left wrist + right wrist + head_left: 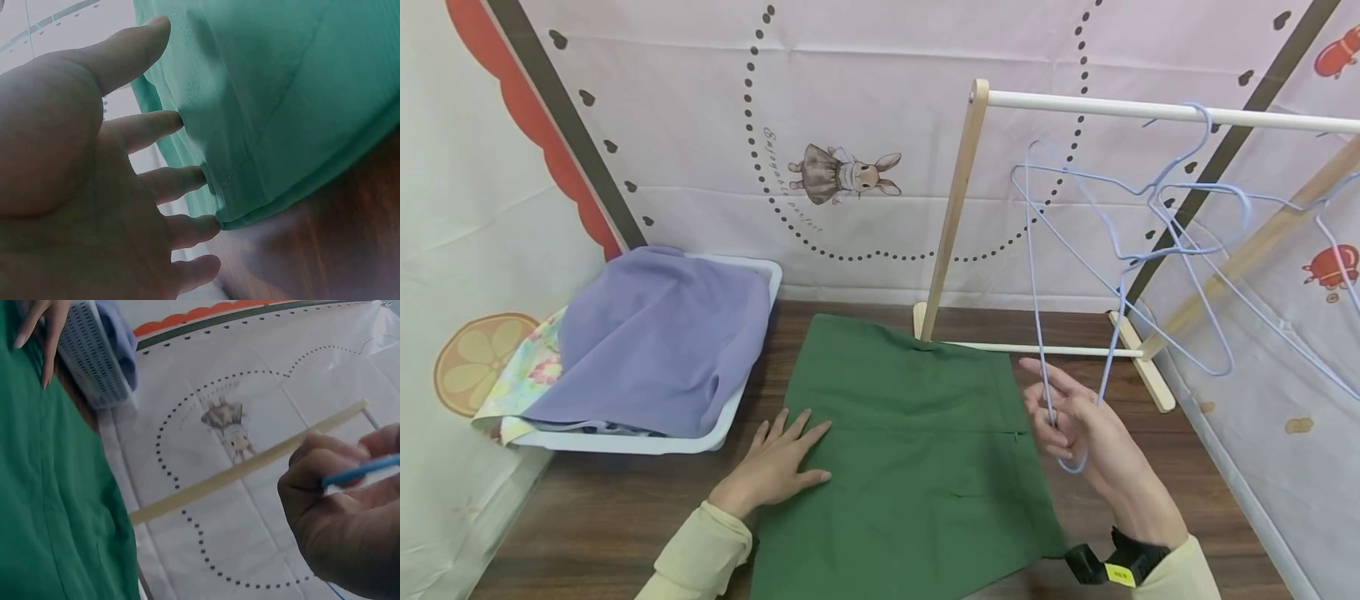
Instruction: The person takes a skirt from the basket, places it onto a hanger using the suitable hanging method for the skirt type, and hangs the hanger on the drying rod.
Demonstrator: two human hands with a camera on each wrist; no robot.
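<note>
The green garment [910, 450] is laid flat in the middle of the tabletop [602, 517], running from the rack's foot at the far edge to the near edge, and is pinned at its left border by the left hand [778, 462], fingers spread and flat, apparently so the cloth is kept smooth and unmoving. A pale blue wire hanger [1075, 275] is pinched by its lower loop in the curled fingers of the right hand [1086, 433], raised over the garment's right border, while more hangers are hooked on the wooden rack [958, 208] at the far right corner and a white basket [752, 367] of laundry is set at the far left edge
</note>
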